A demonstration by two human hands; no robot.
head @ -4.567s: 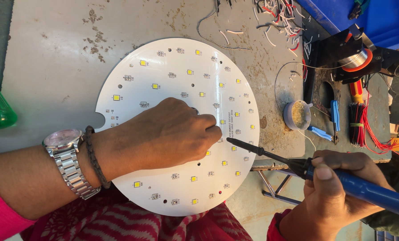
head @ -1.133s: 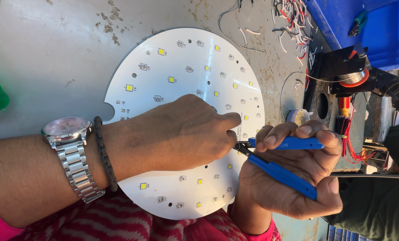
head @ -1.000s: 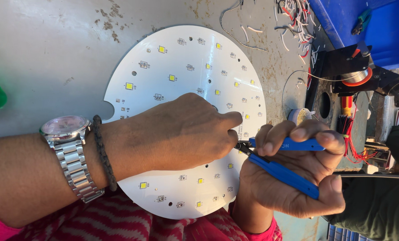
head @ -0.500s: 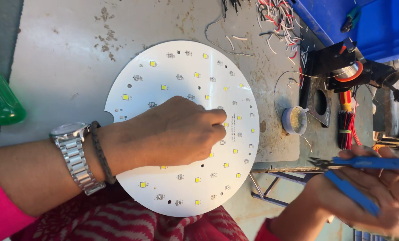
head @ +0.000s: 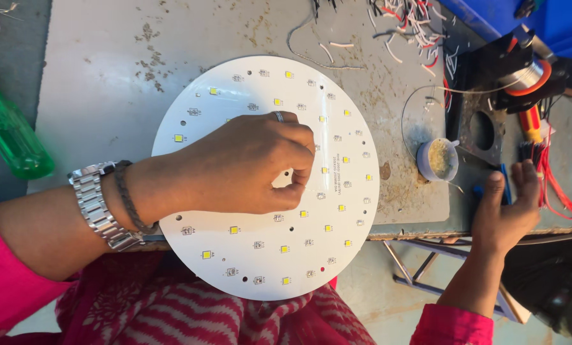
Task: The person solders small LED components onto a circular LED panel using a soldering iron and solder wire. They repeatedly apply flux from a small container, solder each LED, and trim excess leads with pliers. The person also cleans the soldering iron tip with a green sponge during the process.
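Half a second ago the right hand [head: 504, 214] held blue-handled pliers out past the table's near edge; now it has reached up onto the table and the pliers are mostly hidden beneath its fingers, only a sliver of blue showing by them. The left hand [head: 247, 167] has stayed on the round white LED board [head: 270, 176], though its fingers have curled in tighter.

Nearest the camera lies a pink and red patterned cloth over the lap [head: 190, 313], with pink sleeves at both lower corners. The board overhangs the table's near edge above that cloth, its far half resting on the worn grey table top [head: 126, 57], which is stained and scratched. A metal watch [head: 97, 207] and a dark cord bracelet circle the left wrist. The left hand lies palm down on the board's middle, thumb and forefinger pinched together; whether they grip anything small I cannot tell. The right hand rests palm down, fingers spread loosely, at the table's right edge; I cannot tell whether it grasps the tool.

Just beyond it sits a small white pot of flux [head: 438, 160]. A green bottle [head: 11, 131] lies at the far left. Farther off are wire offcuts [head: 420, 25], a solder spool [head: 530, 76], red wires and a blue bin [head: 541, 22].
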